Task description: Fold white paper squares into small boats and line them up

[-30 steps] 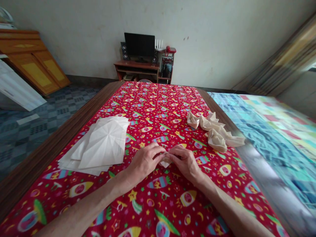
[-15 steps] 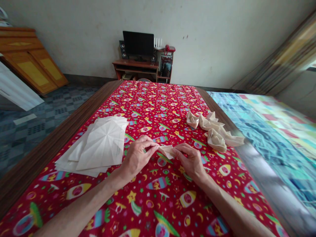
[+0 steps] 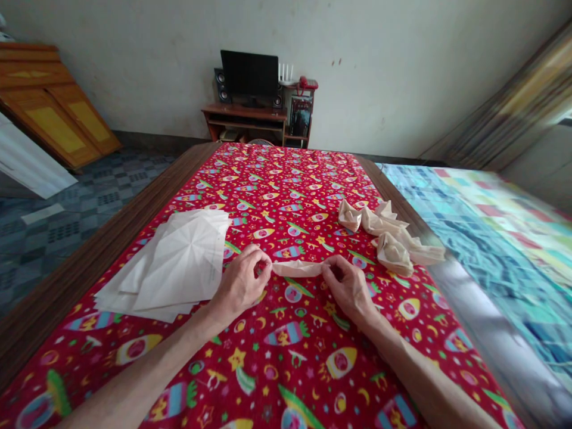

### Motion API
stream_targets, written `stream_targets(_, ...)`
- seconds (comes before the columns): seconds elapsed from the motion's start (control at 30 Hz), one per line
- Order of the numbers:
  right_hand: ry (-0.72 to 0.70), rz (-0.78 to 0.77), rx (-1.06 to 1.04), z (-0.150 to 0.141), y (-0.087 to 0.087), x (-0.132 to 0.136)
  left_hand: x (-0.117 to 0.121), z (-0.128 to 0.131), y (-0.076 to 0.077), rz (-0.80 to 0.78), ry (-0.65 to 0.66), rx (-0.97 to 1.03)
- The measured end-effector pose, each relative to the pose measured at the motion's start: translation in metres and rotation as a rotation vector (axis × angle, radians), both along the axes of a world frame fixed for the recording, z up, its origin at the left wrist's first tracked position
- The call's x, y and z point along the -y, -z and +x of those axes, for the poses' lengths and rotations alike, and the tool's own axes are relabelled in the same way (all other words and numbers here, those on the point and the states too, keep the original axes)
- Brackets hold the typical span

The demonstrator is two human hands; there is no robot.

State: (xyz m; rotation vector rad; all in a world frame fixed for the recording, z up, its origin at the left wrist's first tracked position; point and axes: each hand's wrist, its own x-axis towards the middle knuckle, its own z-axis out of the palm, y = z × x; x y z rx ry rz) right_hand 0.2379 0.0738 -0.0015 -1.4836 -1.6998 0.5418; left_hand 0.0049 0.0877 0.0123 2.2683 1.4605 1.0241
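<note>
A narrow folded paper piece (image 3: 297, 269), cream-coloured, stretches between my two hands over the red patterned cloth (image 3: 286, 363). My left hand (image 3: 245, 275) pinches its left end between thumb and fingers. Its right end is pinched by my right hand (image 3: 349, 286). Left of my left hand lies a stack of creased white paper sheets (image 3: 183, 262), the top one marked with folds fanning from one point. Several folded paper boats (image 3: 393, 253), or similar pointed shapes, sit together beyond my right hand, near the table's right side.
The cloth covers a brown wooden table (image 3: 147, 193). A bed (image 3: 451, 238) with blue and patchwork bedding adjoins on the right. At the far wall stands a desk (image 3: 243, 116) with a monitor (image 3: 250, 74). A wooden cabinet (image 3: 62, 113) is at the left.
My hands have moved apart, the left one leftward and the right one slightly rightward. The paper between them has gone from a short, bent shape to a long, straightened strip.
</note>
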Motion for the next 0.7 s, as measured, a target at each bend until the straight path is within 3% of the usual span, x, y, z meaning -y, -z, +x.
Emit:
stream_targets(0.2,-0.029,-0.057,0.198,-0.001,0.001,-0.001,-0.003,-0.001,0.008,-0.103,-0.033,-0.197)
stream_targets(0.37,-0.036,-0.033,0.295,-0.002,0.002,-0.001,0.0,0.004,0.006,0.003,-0.066,-0.368)
stream_targets(0.57,-0.034,0.028,0.328,-0.002,0.006,0.0,0.019,0.017,0.001,0.179,0.359,-0.483)
stream_targets(0.7,-0.036,0.047,0.319,-0.003,0.008,0.001,0.027,0.025,0.004,0.156,0.409,-0.488)
